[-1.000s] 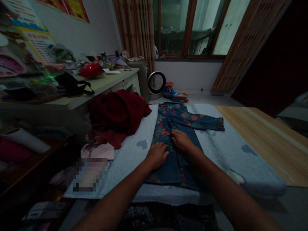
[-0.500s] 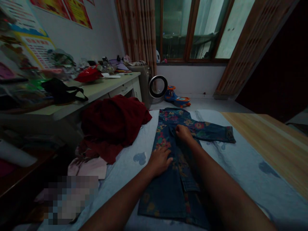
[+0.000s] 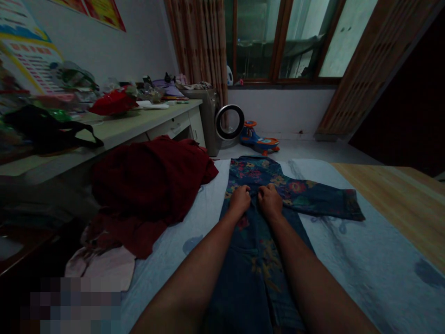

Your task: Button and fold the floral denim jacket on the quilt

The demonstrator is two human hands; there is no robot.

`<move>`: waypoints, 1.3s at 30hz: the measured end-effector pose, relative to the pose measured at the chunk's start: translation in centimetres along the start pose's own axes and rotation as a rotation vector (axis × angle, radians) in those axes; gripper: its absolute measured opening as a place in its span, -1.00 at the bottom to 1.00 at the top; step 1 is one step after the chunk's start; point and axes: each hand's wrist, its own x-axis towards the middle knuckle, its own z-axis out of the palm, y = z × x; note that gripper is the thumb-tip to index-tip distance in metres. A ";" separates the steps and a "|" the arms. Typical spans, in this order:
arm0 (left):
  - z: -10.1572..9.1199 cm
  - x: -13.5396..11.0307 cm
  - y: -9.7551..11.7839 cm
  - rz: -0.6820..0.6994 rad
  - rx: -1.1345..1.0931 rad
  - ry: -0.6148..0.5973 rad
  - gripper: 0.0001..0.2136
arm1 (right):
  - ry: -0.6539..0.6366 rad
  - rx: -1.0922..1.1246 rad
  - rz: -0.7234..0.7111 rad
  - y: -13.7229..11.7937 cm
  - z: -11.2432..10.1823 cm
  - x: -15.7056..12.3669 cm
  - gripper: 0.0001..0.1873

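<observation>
A dark blue denim jacket [image 3: 255,169] with a flower print lies spread on the light blue bed sheet [image 3: 333,255]. Its collar points away from me and one sleeve [image 3: 320,195] stretches out to the right. No sleeve shows on the left side. My left hand [image 3: 240,199] is closed on the cloth at the upper middle of the jacket. Just to the right of it, my right hand [image 3: 270,200] pinches the jacket too, with a small gap between the hands. My forearms hide part of the lower jacket.
Left of the jacket a dark red cloth heap [image 3: 153,181] lies beside a pale pink cloth [image 3: 111,266]. A cluttered desk [image 3: 174,120] runs along the left wall. Beyond the bed stand an open-doored washing machine [image 3: 211,123] and a blue-orange ride-on toy [image 3: 257,139]. Wooden boarding [image 3: 392,195] is at right.
My left hand has moved forward from lying flat on the jacket to gripping it beside my right hand. My right hand stays on the cloth. The view has shifted slightly.
</observation>
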 end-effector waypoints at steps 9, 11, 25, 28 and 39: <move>1.1 -1.0 -1.1 0.116 0.011 0.054 -0.77 | 0.054 0.053 0.017 0.4 0.0 0.7 -0.60; 1.2 -1.1 -1.1 0.131 0.046 0.031 -0.74 | 0.078 0.055 -0.010 0.6 0.3 0.8 -0.58; 1.0 -1.3 -0.6 0.250 0.109 -0.043 -0.70 | 0.030 0.076 0.081 1.4 0.5 1.0 -0.53; 1.0 -1.3 -0.7 0.253 0.088 -0.043 -0.73 | 0.087 0.218 0.025 1.4 0.5 1.2 -0.55; 0.7 -0.6 -1.8 0.250 -0.066 -0.132 -0.67 | 0.021 0.223 -0.021 2.2 2.8 1.0 -0.77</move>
